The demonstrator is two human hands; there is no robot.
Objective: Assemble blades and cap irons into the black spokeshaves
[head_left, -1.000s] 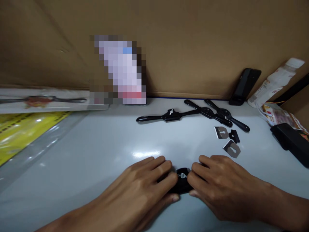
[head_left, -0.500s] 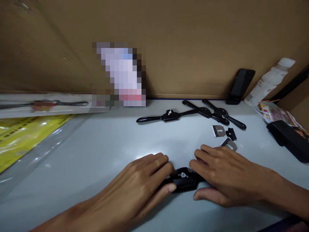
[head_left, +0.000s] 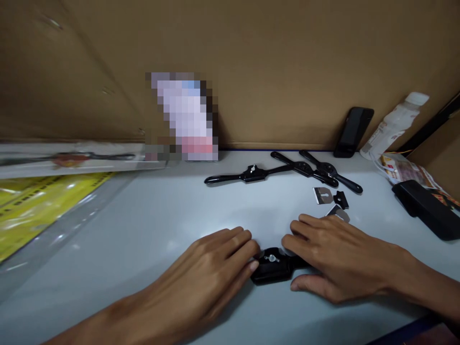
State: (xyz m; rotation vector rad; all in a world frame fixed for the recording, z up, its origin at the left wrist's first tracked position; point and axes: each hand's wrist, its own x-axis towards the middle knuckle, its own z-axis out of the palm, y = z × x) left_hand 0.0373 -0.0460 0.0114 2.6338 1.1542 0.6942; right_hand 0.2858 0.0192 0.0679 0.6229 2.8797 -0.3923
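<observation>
A black spokeshave (head_left: 272,270) with a silver screw at its centre lies on the light table top between my hands. My left hand (head_left: 215,268) is closed round its left handle, the thumb against the body. On the other side my right hand (head_left: 341,261) curls over the right handle, fingers bent and thumb stretched along the near side. Both handles are mostly hidden by the hands. Just beyond my right hand lie a loose blade (head_left: 323,195), a small black cap piece (head_left: 341,200) and a second blade (head_left: 338,212), partly covered by the hand.
Farther back rest a spokeshave with screw (head_left: 253,174) and two overlapping black bodies (head_left: 304,167), (head_left: 327,168). A phone (head_left: 354,132) and a bottle (head_left: 395,125) lean at the cardboard wall. A black object (head_left: 427,208) lies right; yellow packaging (head_left: 46,196) lies left.
My left thumb has drawn back slightly along the spokeshave's body. Both hands keep their hold, and the view has shifted a little.
</observation>
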